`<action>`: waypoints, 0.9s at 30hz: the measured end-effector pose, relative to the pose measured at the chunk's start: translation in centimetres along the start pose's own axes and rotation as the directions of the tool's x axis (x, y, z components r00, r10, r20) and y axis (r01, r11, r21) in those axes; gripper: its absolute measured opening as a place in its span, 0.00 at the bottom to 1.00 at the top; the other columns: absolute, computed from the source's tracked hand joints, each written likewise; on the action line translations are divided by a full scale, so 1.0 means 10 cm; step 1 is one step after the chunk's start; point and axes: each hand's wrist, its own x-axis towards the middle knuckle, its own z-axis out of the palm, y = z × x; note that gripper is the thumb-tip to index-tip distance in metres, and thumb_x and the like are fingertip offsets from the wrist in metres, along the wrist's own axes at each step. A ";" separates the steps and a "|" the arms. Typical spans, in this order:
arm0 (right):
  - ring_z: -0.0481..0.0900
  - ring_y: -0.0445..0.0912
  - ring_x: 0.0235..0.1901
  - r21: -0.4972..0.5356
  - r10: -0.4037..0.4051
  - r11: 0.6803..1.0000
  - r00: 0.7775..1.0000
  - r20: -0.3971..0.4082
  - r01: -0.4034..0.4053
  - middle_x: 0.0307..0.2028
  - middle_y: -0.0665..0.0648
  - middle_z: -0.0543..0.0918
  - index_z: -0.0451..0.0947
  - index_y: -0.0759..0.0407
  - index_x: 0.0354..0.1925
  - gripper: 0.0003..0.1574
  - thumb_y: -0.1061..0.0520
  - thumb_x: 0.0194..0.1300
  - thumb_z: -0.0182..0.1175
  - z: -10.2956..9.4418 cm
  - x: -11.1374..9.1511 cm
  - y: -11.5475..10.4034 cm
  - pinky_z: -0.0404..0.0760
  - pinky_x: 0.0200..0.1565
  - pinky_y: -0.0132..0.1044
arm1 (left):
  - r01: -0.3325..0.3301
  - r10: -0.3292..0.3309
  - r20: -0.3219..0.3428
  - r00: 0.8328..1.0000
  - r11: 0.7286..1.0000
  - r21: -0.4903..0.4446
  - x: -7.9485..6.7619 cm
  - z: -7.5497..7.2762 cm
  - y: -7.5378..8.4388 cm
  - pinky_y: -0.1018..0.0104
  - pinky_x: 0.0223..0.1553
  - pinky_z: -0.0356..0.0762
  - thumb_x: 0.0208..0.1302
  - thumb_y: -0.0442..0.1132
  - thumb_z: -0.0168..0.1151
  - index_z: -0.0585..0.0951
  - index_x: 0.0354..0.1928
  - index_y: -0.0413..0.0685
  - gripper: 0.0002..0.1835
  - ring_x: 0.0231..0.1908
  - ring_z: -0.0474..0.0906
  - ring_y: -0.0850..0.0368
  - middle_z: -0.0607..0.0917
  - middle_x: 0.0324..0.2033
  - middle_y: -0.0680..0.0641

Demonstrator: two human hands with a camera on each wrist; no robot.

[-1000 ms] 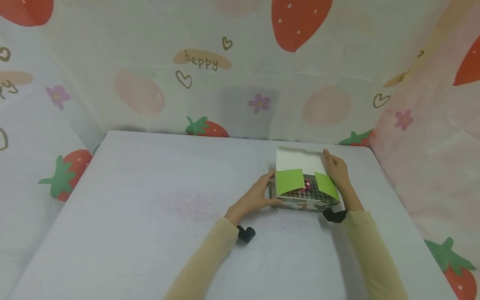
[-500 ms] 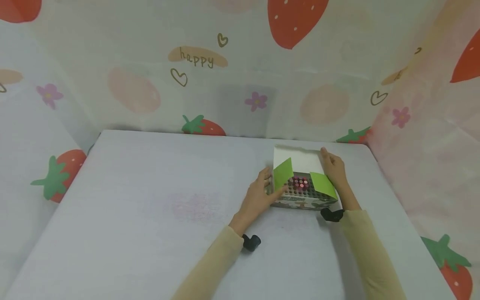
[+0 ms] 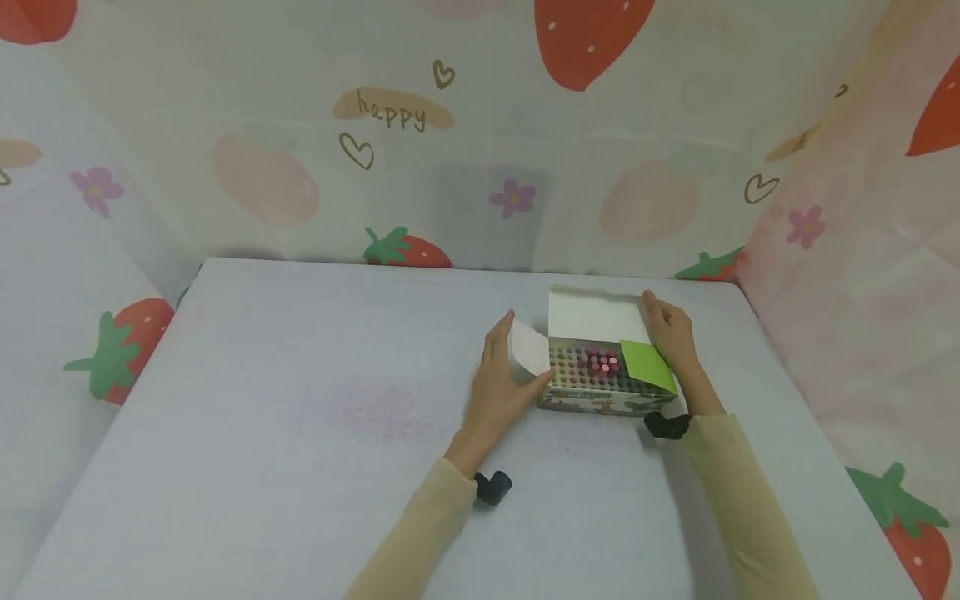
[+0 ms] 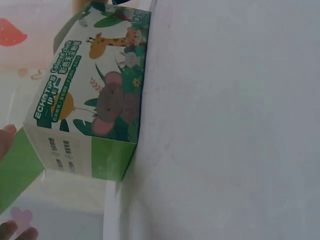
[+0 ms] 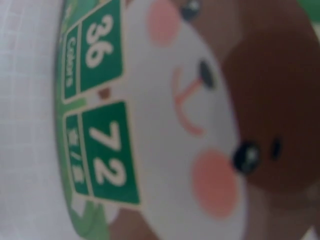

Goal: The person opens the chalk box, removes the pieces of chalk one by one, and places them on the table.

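Note:
A colored chalk box [image 3: 603, 404] stands on the table, its lid [image 3: 596, 315] tipped back. Rows of round chalk ends [image 3: 570, 377] show inside, and several pink and red chalk sticks [image 3: 602, 363] stand higher. The left side flap [image 3: 528, 350] is folded outward beside my left hand [image 3: 498, 392], whose extended fingers and thumb lie around it. In the left wrist view, my fingertips [image 4: 7, 230] show near that flap's green face [image 4: 19, 167]. My right hand [image 3: 675, 342] holds the lid's right edge. The right side flap [image 3: 647, 365] leans inward over the chalk.
The white table [image 3: 300, 417] extends to the left and front. Strawberry-print cloth [image 3: 480, 133] hangs behind and along both sides. Black wrist cameras [image 3: 492, 487] sit at both cuffs. The right wrist view is filled by the box's printed face [image 5: 175, 100].
My left hand has swung the left side flap up from over the chalk and outward to the left. More chalk is uncovered. My right hand stays at the lid.

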 end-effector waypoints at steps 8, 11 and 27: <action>0.72 0.64 0.40 -0.034 0.022 0.999 0.993 0.113 -0.018 0.41 0.77 0.75 0.71 0.74 0.43 0.44 0.34 0.71 0.31 -0.13 -0.07 -0.04 0.71 0.42 0.54 | -0.018 0.018 -0.003 1.000 0.998 0.066 -0.04 0.01 -0.05 0.50 0.51 0.72 0.51 0.56 0.68 0.54 0.70 0.54 0.48 0.67 0.56 0.48 0.52 0.70 0.49; 0.72 0.62 0.32 -0.069 -0.006 0.998 0.995 0.103 0.013 0.36 0.75 0.74 0.69 0.72 0.47 0.40 0.36 0.71 0.33 -0.21 -0.13 -0.09 0.71 0.33 0.50 | -0.005 0.005 0.004 1.000 0.996 0.087 -0.03 0.02 -0.07 0.50 0.53 0.71 0.51 0.58 0.67 0.55 0.70 0.55 0.48 0.67 0.56 0.47 0.51 0.71 0.50; 0.71 0.56 0.54 -0.009 -0.411 0.909 0.893 -0.182 0.416 0.52 0.63 0.74 0.74 0.64 0.54 0.19 0.61 0.65 0.56 -0.21 -0.75 -0.85 0.68 0.53 0.52 | -0.095 0.117 -0.047 0.992 0.939 0.329 -0.02 0.00 -0.08 0.45 0.65 0.51 0.47 0.64 0.66 0.63 0.67 0.51 0.47 0.70 0.47 0.52 0.53 0.70 0.47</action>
